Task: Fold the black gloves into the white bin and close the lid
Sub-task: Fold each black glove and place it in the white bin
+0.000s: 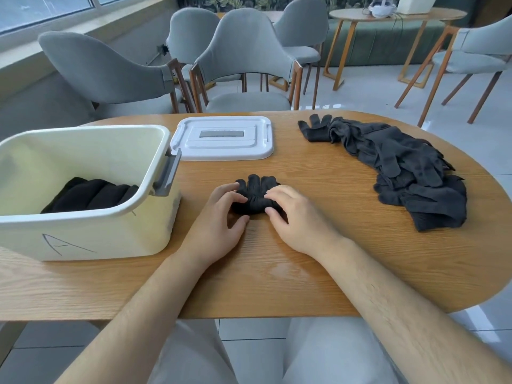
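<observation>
A black glove (256, 194) lies bunched on the wooden table in front of me, its fingertips pointing away. My left hand (221, 217) pinches its left side and my right hand (293, 214) grips its right side. The white bin (83, 234), marked with a letter A, stands open at the left with several folded black gloves (91, 194) inside. Its white lid (223, 138) lies flat on the table behind the glove. A pile of loose black gloves (399, 167) sprawls at the right.
Grey upholstered chairs (243, 62) stand along the table's far side. A round wooden side table (396, 15) is further back at the right. The table's curved edge runs close to the glove pile on the right.
</observation>
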### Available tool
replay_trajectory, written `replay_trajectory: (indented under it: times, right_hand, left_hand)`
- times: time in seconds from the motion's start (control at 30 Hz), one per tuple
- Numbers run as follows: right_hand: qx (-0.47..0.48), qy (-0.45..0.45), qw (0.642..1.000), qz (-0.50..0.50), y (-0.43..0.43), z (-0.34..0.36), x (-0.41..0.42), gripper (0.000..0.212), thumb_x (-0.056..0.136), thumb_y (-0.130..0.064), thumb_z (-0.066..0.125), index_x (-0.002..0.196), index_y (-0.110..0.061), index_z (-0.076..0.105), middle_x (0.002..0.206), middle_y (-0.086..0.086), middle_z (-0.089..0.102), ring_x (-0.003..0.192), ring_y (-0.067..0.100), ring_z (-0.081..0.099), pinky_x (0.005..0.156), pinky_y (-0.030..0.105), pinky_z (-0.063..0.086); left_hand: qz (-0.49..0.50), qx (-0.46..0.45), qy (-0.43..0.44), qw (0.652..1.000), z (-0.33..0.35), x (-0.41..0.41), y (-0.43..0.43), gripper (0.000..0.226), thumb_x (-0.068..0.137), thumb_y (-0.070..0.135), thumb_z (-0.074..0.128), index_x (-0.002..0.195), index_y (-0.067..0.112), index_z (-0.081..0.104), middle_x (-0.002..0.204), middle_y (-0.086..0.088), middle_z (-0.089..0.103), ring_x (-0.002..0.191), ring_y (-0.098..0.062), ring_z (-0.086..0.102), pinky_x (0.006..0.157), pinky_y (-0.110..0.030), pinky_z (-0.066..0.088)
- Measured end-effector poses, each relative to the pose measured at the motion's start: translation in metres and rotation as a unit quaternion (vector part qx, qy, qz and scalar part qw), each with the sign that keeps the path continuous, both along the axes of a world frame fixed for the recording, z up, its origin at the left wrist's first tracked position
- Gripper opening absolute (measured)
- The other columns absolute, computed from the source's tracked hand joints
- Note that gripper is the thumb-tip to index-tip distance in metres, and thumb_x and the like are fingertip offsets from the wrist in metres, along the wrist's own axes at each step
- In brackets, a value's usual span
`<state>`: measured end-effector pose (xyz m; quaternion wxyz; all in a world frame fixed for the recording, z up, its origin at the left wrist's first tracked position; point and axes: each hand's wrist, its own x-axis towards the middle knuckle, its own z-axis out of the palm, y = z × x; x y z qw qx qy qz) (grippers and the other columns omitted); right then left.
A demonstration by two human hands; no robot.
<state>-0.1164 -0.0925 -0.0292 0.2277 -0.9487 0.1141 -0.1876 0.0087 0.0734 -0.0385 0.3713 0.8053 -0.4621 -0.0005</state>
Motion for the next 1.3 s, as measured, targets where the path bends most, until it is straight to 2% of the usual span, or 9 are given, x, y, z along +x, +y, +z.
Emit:
replay_trajectory:
  times: [0.17, 0.27, 0.4, 0.57, 0.7, 0.8, 0.93, 1.07, 1.3]
  right_hand:
    - [-0.008, 0.017, 1.0, 0.005, -0.001, -0.003, -0.001, 0.043, 0.099, -0.035, 0.061, 0.138, -0.016, 0.059, 0.151, -0.011, 0.045, 0.133, 0.006, 0.045, 0.104, 0.016, 0.036]
    - [-0.018, 0.008, 1.0, 0.021, -0.004, -0.004, 0.002, 0.034, 0.101, -0.03, 0.06, 0.13, -0.013, 0.063, 0.134, -0.004, 0.06, 0.128, 0.013, 0.051, 0.106, 0.02, 0.038]
    - [-0.008, -0.018, 1.0, 0.009, -0.006, -0.002, 0.003, 0.021, 0.104, -0.031, 0.052, 0.106, -0.014, 0.064, 0.102, -0.008, 0.058, 0.099, 0.007, 0.051, 0.083, 0.02, 0.041]
    - [0.053, 0.062, 0.996, -0.041, -0.01, 0.019, 0.016, 0.029, 0.108, -0.038, 0.038, 0.107, -0.017, 0.058, 0.098, -0.005, 0.06, 0.09, 0.014, 0.056, 0.072, 0.032, 0.044]
    - [0.07, 0.1, 0.989, -0.079, -0.019, 0.031, 0.036, 0.021, 0.108, -0.036, 0.039, 0.105, -0.02, 0.053, 0.086, -0.004, 0.063, 0.075, 0.015, 0.059, 0.058, 0.031, 0.042]
    - [0.034, 0.107, 0.987, -0.119, -0.02, 0.026, 0.05, 0.021, 0.107, -0.034, 0.041, 0.102, -0.018, 0.054, 0.091, -0.001, 0.06, 0.077, 0.02, 0.058, 0.061, 0.035, 0.046]
    - [-0.006, 0.081, 0.983, -0.164, -0.016, 0.015, 0.055, 0.025, 0.106, -0.036, 0.042, 0.104, -0.017, 0.058, 0.104, 0.005, 0.048, 0.075, 0.022, 0.052, 0.059, 0.031, 0.039]
    - [-0.078, 0.022, 0.985, -0.155, -0.009, 0.012, 0.038, 0.037, 0.108, -0.039, 0.039, 0.101, -0.016, 0.067, 0.09, 0.0, 0.054, 0.075, 0.021, 0.053, 0.054, 0.029, 0.027]
    - [0.064, 0.037, 0.982, -0.171, 0.004, 0.019, 0.015, 0.035, 0.104, -0.04, 0.045, 0.124, -0.019, 0.064, 0.099, 0.005, 0.073, 0.095, 0.029, 0.066, 0.078, 0.039, 0.055]
  left_hand:
    - [-0.01, 0.003, 0.011, 1.0, 0.0, 0.002, 0.001, 0.028, 0.091, 0.022, 0.072, 0.117, 0.02, 0.061, 0.144, 0.012, 0.049, 0.135, -0.001, 0.044, 0.11, -0.032, 0.045]
    - [-0.013, 0.003, 0.009, 1.0, 0.002, 0.001, 0.001, 0.025, 0.092, 0.022, 0.071, 0.115, 0.022, 0.06, 0.139, 0.013, 0.054, 0.129, 0.0, 0.048, 0.108, -0.031, 0.047]
    - [-0.011, -0.005, 0.017, 1.0, 0.004, -0.001, -0.001, 0.023, 0.099, 0.031, 0.062, 0.121, 0.024, 0.06, 0.12, 0.015, 0.062, 0.112, 0.0, 0.056, 0.096, -0.028, 0.052]
    - [0.022, -0.015, 0.023, 0.999, 0.018, 0.003, -0.017, 0.02, 0.103, 0.035, 0.055, 0.12, 0.024, 0.059, 0.109, 0.014, 0.066, 0.098, 0.0, 0.059, 0.078, -0.013, 0.045]
    - [0.068, -0.011, 0.025, 0.997, 0.02, 0.018, -0.042, 0.013, 0.101, 0.036, 0.058, 0.104, 0.023, 0.059, 0.095, 0.008, 0.065, 0.088, -0.009, 0.06, 0.068, -0.017, 0.043]
    - [0.104, -0.005, -0.009, 0.995, 0.014, 0.023, -0.055, 0.015, 0.099, 0.033, 0.062, 0.101, 0.019, 0.062, 0.107, 0.004, 0.054, 0.096, -0.012, 0.055, 0.076, -0.022, 0.047]
    - [0.059, -0.013, -0.17, 0.984, 0.007, 0.012, -0.048, 0.015, 0.098, 0.025, 0.064, 0.102, 0.012, 0.072, 0.111, 0.0, 0.062, 0.107, -0.021, 0.053, 0.087, -0.033, 0.049]
    - [-0.013, 0.044, -0.15, 0.988, 0.001, 0.012, -0.031, 0.044, 0.092, 0.039, 0.071, 0.129, 0.015, 0.067, 0.128, 0.005, 0.064, 0.121, -0.016, 0.053, 0.102, -0.019, 0.035]
    - [-0.026, 0.062, -0.224, 0.972, 0.007, 0.018, -0.046, 0.037, 0.083, 0.02, 0.081, 0.117, 0.01, 0.071, 0.108, -0.004, 0.069, 0.099, -0.027, 0.064, 0.077, -0.029, 0.05]
